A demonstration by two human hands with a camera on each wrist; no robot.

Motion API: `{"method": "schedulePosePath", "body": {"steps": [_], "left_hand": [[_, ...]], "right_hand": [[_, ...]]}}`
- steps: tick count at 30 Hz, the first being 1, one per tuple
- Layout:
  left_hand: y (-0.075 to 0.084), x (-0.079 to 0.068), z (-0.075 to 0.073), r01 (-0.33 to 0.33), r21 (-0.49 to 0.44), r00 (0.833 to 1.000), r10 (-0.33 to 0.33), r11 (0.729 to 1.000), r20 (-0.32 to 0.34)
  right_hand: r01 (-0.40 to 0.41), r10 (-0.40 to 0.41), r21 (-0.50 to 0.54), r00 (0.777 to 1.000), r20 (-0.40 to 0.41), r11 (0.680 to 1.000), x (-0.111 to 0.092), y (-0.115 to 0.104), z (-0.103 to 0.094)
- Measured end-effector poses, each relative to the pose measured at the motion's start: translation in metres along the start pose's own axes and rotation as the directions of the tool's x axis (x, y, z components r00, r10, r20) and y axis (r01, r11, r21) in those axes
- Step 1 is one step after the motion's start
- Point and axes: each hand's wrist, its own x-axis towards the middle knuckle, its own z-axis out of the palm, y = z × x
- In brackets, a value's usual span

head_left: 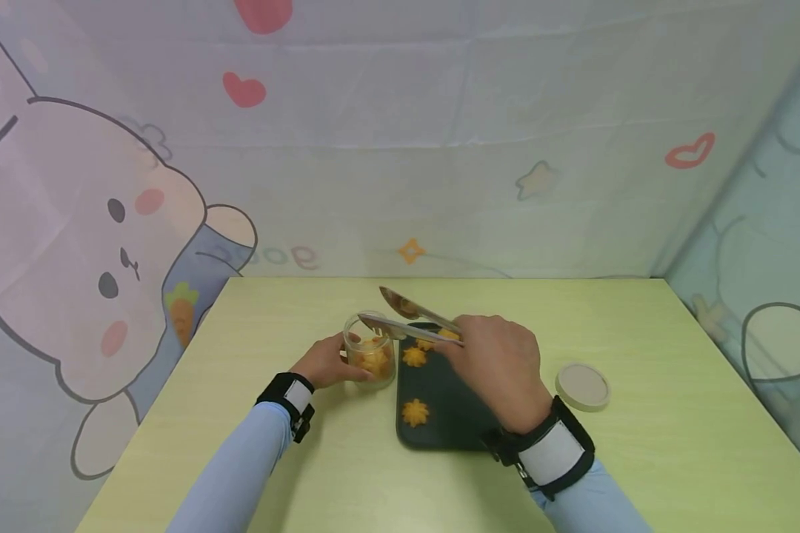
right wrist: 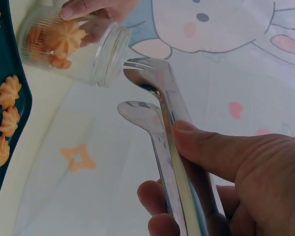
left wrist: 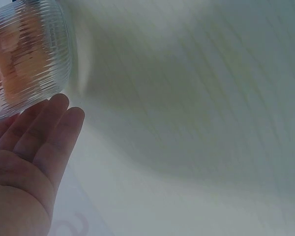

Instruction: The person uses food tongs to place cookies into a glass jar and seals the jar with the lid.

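Observation:
My left hand [head_left: 323, 363] grips a ribbed clear glass jar [head_left: 388, 372] between thumb and fingers at the tray's left. Several golden, flower-shaped cookies [right wrist: 64, 39] lie inside the jar. In the right wrist view, my right hand [right wrist: 250, 167] holds metal serving tongs [right wrist: 160, 93], one end fork-shaped and the other spoon-like. The tong ends stand apart near the jar's mouth, with nothing visible between them. In the left wrist view, the fingers of the left hand [left wrist: 29, 167] show beside the jar's base.
A dark baking tray [head_left: 450, 422] sits right of the jar, with several more cookies [head_left: 415, 413] along its left and far edges. Right of the tray lies a round pale lid [head_left: 583, 386]. A printed cloth [head_left: 440, 148] hangs behind the light wooden table [head_left: 673, 459].

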Motion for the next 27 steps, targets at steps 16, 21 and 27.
{"method": "schedulePosePath", "body": {"steps": [16, 21, 27], "left_hand": [[0.002, 0.001, 0.0, 0.011, 0.022, 1.0, -0.011, 1.0, -0.001], [0.001, 0.002, 0.001, 0.008, 0.014, 1.0, -0.008, 1.0, 0.002], [-0.002, 0.003, 0.001, -0.003, 0.009, 1.0, 0.003, 1.0, 0.0]], "right_hand": [[-0.094, 0.089, 0.048, 0.991, 0.099, 0.994, -0.021, 0.024, -0.003], [-0.115, 0.107, 0.055, 0.987, 0.121, 0.992, -0.026, 0.03, 0.0], [-0.148, 0.136, 0.045, 0.97, 0.199, 0.988, -0.033, 0.034, 0.005]]}}
